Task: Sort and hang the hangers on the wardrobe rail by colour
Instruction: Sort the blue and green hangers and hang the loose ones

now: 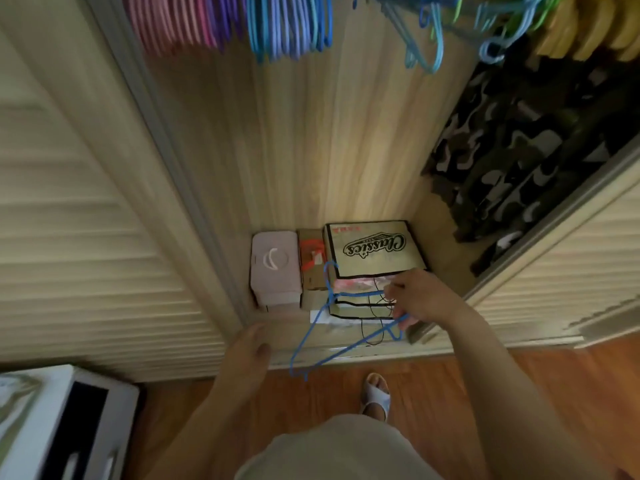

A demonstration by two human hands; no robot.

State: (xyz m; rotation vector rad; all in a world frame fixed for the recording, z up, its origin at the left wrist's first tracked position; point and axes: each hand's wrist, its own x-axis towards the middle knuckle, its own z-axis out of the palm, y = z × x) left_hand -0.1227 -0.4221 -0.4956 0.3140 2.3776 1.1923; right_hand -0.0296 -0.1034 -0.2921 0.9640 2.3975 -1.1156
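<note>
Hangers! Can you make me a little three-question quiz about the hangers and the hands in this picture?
1. True or false: the right hand is holding a blue hanger.
2. Which colour group hangs furthest left on the rail? A) pink hangers B) yellow hangers C) blue hangers on the rail
3. Fill the gap: the left hand holds ____.

Key
1. True: its fingers grip one end of the hanger, low down in front of the Classics box.
2. A: pink comes first, then purple, then blue; yellow is at the far right.
3. Nothing: it hangs open near the wardrobe floor edge.
</note>
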